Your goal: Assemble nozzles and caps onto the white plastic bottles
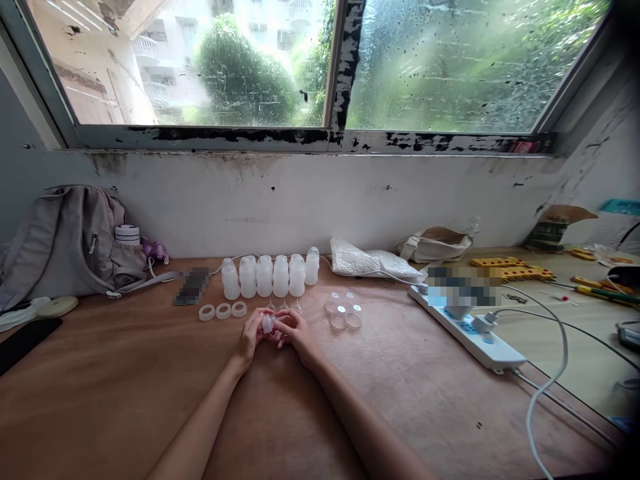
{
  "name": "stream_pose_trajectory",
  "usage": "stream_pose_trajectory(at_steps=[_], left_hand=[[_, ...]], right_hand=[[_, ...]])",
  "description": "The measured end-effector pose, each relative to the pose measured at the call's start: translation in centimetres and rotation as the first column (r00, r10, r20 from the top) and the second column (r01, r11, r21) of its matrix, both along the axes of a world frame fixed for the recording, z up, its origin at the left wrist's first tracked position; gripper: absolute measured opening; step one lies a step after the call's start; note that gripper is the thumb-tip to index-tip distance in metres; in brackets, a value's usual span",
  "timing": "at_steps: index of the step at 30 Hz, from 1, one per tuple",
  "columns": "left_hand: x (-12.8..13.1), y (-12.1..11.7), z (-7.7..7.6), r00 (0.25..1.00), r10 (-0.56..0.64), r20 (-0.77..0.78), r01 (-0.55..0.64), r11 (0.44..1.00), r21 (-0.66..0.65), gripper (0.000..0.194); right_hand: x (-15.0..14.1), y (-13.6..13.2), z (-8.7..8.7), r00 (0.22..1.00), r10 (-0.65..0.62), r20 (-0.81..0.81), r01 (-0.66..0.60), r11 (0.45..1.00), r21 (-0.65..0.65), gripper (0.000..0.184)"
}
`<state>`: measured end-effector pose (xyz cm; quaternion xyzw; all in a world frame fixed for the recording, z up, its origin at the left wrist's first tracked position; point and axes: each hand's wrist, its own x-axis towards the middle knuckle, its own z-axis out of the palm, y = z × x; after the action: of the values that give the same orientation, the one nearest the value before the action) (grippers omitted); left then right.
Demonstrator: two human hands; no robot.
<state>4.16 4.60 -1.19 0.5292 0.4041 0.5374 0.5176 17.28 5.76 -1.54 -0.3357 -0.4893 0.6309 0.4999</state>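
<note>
Both hands meet over the table around a small whitish ring-shaped bottle part [269, 324], likely a collar with a teat in it. My left hand [249, 335] grips its left side with curled fingers. From the right, my right hand [296, 329] pinches at it, thumb and fingers together. Clear bottle teats [297, 307] stand just behind the fingers, partly hidden. Left of the hands lie three white collar rings [223, 317] in a row. Several frosted baby bottles [265, 277] stand upright behind. To the right are several clear domed caps [353, 322].
A white power strip [493, 353] with plugs and cables lies at the right. A grey backpack [75, 240] leans at the far left, beside a blurred phone [191, 287]. A white padded packet [370, 262] and a beige pouch [440, 245] rest along the wall.
</note>
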Motion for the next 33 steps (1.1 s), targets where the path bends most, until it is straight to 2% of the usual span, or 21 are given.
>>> stream_pose_trajectory(at_steps=[4,10,20,24,29,31,33], left_hand=[[-0.1,0.3,-0.2,0.999,-0.017,0.038,0.019,0.999,-0.048,0.025],[0.2,0.4,-0.5,0.999,-0.031,0.044,0.036,0.993,-0.114,0.026],[0.9,-0.7,0.9,0.998,-0.061,0.002,0.061,0.992,-0.115,0.032],[0.7,-1.0,1.2,0.997,-0.076,-0.032,0.073,0.994,-0.08,0.033],[0.9,-1.1,1.2,0.996,-0.008,-0.086,0.009,1.0,0.016,0.031],[1.0,-1.1,1.1,0.994,0.0,-0.11,0.008,0.998,0.067,0.031],[1.0,-1.1,1.0,0.993,-0.001,-0.118,0.012,0.995,0.094,0.033]], right_hand=[[0.0,0.1,-0.2,0.998,0.021,0.054,-0.023,0.999,0.035,0.034],[0.2,0.3,-0.4,0.993,-0.068,0.095,0.062,0.996,0.067,0.031],[1.0,-0.5,0.8,0.97,-0.174,0.168,0.157,0.981,0.111,0.031],[0.6,-0.7,0.9,0.968,-0.184,0.172,0.163,0.978,0.131,0.03],[0.3,-0.8,0.4,0.963,-0.216,0.159,0.201,0.974,0.105,0.031],[0.5,-0.9,0.4,0.948,-0.232,0.217,0.203,0.968,0.148,0.03],[0.8,-0.7,1.2,0.896,-0.326,0.302,0.251,0.933,0.259,0.027]])
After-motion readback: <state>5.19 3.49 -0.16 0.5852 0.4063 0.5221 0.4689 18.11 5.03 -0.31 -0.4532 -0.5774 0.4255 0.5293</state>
